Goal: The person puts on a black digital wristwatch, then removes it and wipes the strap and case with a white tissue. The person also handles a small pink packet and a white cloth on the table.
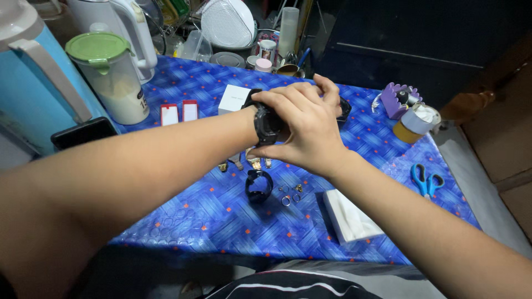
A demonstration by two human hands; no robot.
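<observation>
Both forearms reach forward and cross in the middle of the view. The right hand point(307, 130) lies over the left wrist, palm down, its fingers point(327, 91) curled across it and the thumb tucked beneath. The left hand is hidden behind the right.

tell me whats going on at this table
A person's right hand is closed over a black wristwatch on their left wrist; the left hand is hidden behind it. On the blue patterned tablecloth below lie a second black watch, small rings, a tissue pack and blue scissors.
</observation>
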